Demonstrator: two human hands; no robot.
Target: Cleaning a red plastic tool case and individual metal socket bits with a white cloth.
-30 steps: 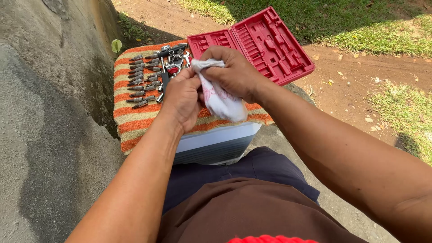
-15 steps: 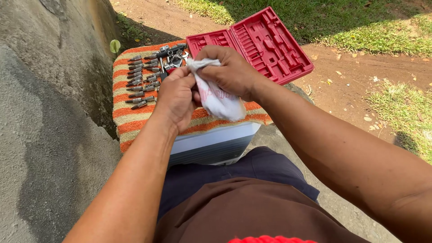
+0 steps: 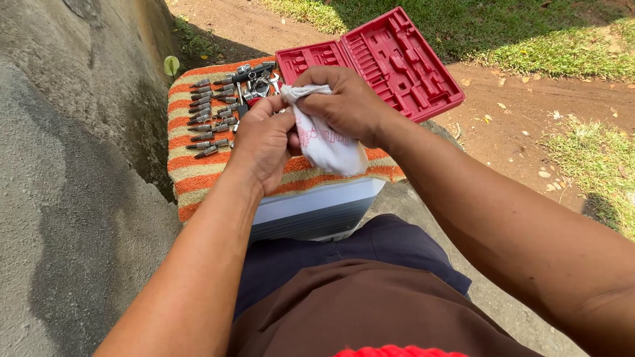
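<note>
Both hands are raised together above the near half of the striped orange-and-cream cloth (image 3: pixel 198 173), which covers a white box (image 3: pixel 317 211) serving as the surface. The right hand (image 3: pixel 347 106) has its fingers closed around a white rag (image 3: pixel 327 142) with faint red print; the rag's upper end is bunched at the thumb and the rest hangs down over the cloth's near edge. The left hand (image 3: pixel 264 142) is closed against the rag from the left, its fingers pinched on something inside the folds. What that item is cannot be told: the rag and both hands cover it entirely.

Items laid out: two rows of short metal driver bits (image 3: pixel 208 119) lie along the left edge of the cloth, side by side and apart from one another. Beyond them, at the far edge, sits a loose cluster of sockets and a dark-handled driver (image 3: pixel 254 76), partly hidden by the hands.

The red moulded tool case (image 3: pixel 397 59) lies open at the far right corner, its lid overhanging the surface. Every recess that shows is empty.

Assessment: the wiping appears to be in hand on one piece. The case has been emptied and the contents spread out; whether the laid-out bits are already wiped cannot be judged from their look. Nothing has gone back into the case, so refilling it appears wholly outstanding.

Surroundings: concrete wall to the left, bare earth and grass beyond.
</note>
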